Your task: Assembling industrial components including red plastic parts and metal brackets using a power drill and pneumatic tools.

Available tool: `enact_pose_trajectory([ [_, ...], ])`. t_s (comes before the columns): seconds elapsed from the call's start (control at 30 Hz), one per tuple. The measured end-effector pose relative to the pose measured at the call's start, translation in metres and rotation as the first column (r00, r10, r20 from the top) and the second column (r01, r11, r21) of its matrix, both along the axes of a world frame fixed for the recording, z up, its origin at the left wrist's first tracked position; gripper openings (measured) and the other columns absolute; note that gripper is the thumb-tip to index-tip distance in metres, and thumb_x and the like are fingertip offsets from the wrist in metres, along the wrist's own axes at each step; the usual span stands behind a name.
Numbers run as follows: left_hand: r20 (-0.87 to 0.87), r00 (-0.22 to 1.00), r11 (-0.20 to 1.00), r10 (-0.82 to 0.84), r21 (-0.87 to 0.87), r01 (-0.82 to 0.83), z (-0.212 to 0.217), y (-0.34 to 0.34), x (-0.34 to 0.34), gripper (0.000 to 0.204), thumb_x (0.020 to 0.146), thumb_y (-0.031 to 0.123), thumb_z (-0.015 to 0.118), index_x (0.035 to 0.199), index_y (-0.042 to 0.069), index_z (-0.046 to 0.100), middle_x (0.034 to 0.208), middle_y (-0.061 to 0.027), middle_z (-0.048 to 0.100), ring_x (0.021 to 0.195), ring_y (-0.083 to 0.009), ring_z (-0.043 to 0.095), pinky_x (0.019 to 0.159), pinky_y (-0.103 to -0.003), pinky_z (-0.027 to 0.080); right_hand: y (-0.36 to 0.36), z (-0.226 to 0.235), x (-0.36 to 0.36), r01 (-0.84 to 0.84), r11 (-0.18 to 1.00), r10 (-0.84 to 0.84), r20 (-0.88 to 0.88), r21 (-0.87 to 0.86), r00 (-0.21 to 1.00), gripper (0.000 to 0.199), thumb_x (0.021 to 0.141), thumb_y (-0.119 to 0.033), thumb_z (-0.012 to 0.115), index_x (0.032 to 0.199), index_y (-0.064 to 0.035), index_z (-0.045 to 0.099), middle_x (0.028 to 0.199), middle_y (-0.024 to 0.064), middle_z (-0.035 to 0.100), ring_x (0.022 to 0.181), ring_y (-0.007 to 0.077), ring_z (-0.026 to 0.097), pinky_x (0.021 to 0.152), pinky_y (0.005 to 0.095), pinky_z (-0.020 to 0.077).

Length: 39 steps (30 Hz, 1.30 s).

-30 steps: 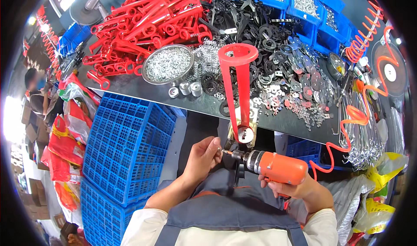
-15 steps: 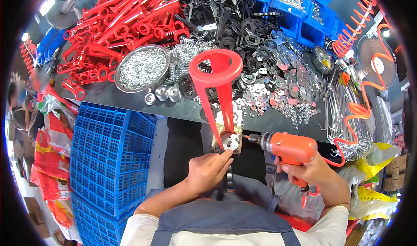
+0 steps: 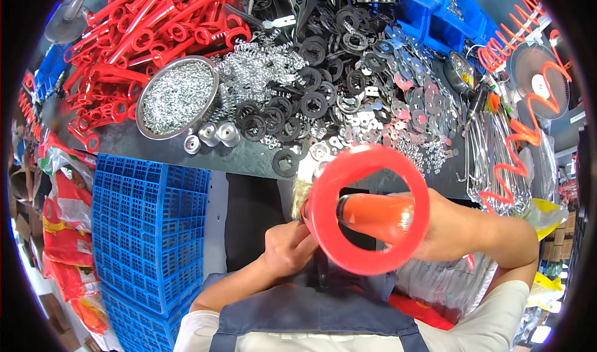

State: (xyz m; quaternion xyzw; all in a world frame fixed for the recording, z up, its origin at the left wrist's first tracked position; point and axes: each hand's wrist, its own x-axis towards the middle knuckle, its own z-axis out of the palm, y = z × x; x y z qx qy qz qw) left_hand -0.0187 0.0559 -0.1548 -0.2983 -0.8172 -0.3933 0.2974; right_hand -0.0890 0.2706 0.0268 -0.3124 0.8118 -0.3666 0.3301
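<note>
A red ring-ended frame [image 3: 323, 227] tilts up over my lap, its big ring nearest the view and hiding its narrow end. My left hand [image 3: 289, 247] is closed at that narrow end, fingertips partly behind the ring. Through the ring shows the body of an orange-red air drill [image 3: 382, 218]. My right hand [image 3: 444, 224] is wrapped round the drill, its fingers mostly hidden by the ring. The drill's tip is behind the ring's left side, so I cannot tell what it touches. A pale, wrapped block [image 3: 301, 196] stands at the table edge beside the frame.
Red frames [image 3: 149, 28], springs [image 3: 249, 72], black rings [image 3: 314, 103] and metal plates [image 3: 429, 103] heap the table. A steel bowl [image 3: 144, 127] holds small parts. Blue crates [image 3: 143, 227] stand at left. Bent wires [image 3: 497, 159] and a coiled orange hose [image 3: 528, 131] are at right.
The red frame has tipped from nearly upright, its ring swinging right and toward me. My right hand has moved up with the drill, now behind the ring. My left hand keeps its grip.
</note>
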Motion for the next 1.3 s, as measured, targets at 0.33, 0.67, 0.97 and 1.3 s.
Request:
enact_pose_trajectory([
  [0.33, 0.085, 0.996, 0.997, 0.027, 0.071, -0.034, -0.006, 0.004, 0.002, 0.021, 0.066, 0.008, 0.066, 0.086, 0.004, 0.065, 0.059, -0.004, 0.048, 0.045, -0.0188, 0.049, 0.037, -0.031, 0.036, -0.029, 0.013, -0.035, -0.164, 0.984, 0.158, 0.083, 0.068, 0.984, 0.021, 0.076, -0.009, 0.055, 0.094, 0.0033, 0.059, 0.072, 0.0222, 0.062, 0.069, 0.0384, 0.062, 0.064, 0.0412, 0.0496],
  [0.67, 0.15, 0.988, 0.999, -0.025, 0.046, 0.018, -0.012, 0.002, 0.001, 0.007, 0.065, 0.006, 0.065, 0.07, 0.006, 0.059, 0.057, -0.0035, 0.046, 0.046, -0.0185, 0.047, 0.038, -0.032, 0.035, -0.05, 0.021, -0.056, -0.416, 0.842, 0.41, 0.094, 0.345, 0.907, 0.013, 0.078, -0.007, 0.062, 0.09, -0.0048, 0.061, 0.079, 0.0159, 0.062, 0.068, 0.0348, 0.061, 0.061, 0.039, 0.0502],
  [0.97, 0.096, 0.991, 0.993, 0.09, 0.07, -0.097, -0.013, 0.009, -0.001, 0.025, 0.068, 0.003, 0.068, 0.093, 0.008, 0.069, 0.059, -0.0015, 0.05, 0.046, -0.0177, 0.05, 0.04, -0.032, 0.037, -0.029, 0.029, -0.023, -0.193, 0.937, 0.206, -0.015, 0.291, 0.978, 0.025, 0.078, -0.009, 0.067, 0.101, 0.0, 0.06, 0.078, 0.0154, 0.064, 0.071, 0.0313, 0.062, 0.066, 0.0339, 0.0494],
  [1.3, 0.524, 0.356, 0.111, -0.774, 0.666, -0.738, -0.031, -0.052, 0.023, 0.026, 0.092, 0.001, 0.047, 0.117, -0.005, 0.045, 0.095, -0.0104, 0.058, 0.074, -0.014, 0.054, 0.069, -0.022, 0.046, 0.042, -0.004, 0.078, 0.515, 0.854, -0.449, 0.393, -0.078, 0.803, 0.029, 0.077, -0.006, 0.072, 0.104, 0.0009, 0.063, 0.087, 0.0065, 0.068, 0.067, 0.0116, 0.064, 0.063, 0.0282, 0.0521],
])
